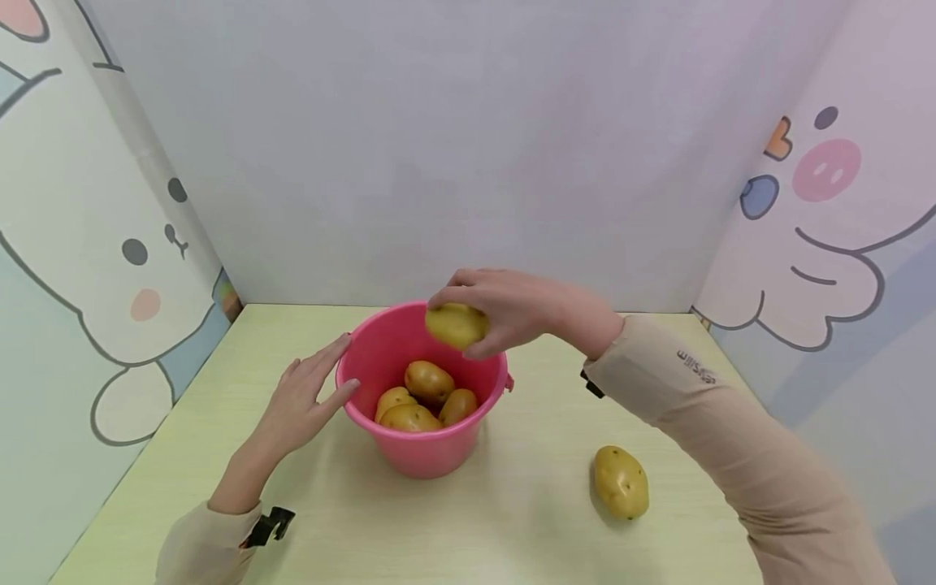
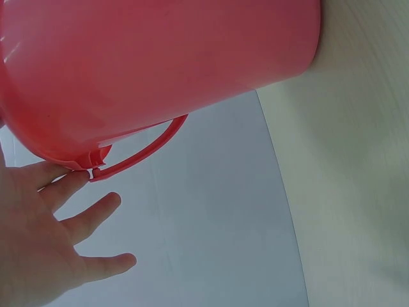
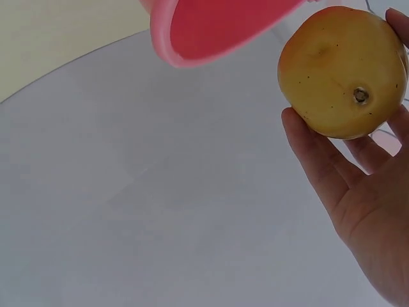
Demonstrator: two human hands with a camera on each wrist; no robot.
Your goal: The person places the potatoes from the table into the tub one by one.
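Observation:
In the head view my right hand [image 1: 512,309] grips a yellow potato [image 1: 457,326] above the opening of a pink bucket [image 1: 431,447]. The right wrist view shows this potato [image 3: 345,73] between thumb and fingers, beside the bucket's rim [image 3: 185,62]. My left hand [image 1: 300,402] touches the bucket's left rim with its fingers spread and fairly straight. From the left wrist, those fingers [image 2: 92,217] reach to the handle joint, and the handle [image 2: 144,152] hangs down the bucket's far side. Several potatoes [image 1: 429,382] lie inside the bucket.
One more potato [image 1: 621,483] lies on the pale yellow-green table [image 1: 541,520], to the right of the bucket. A plain whitish wall [image 1: 468,162] rises behind the table, and cartoon-printed panels [image 1: 826,244] flank it on both sides.

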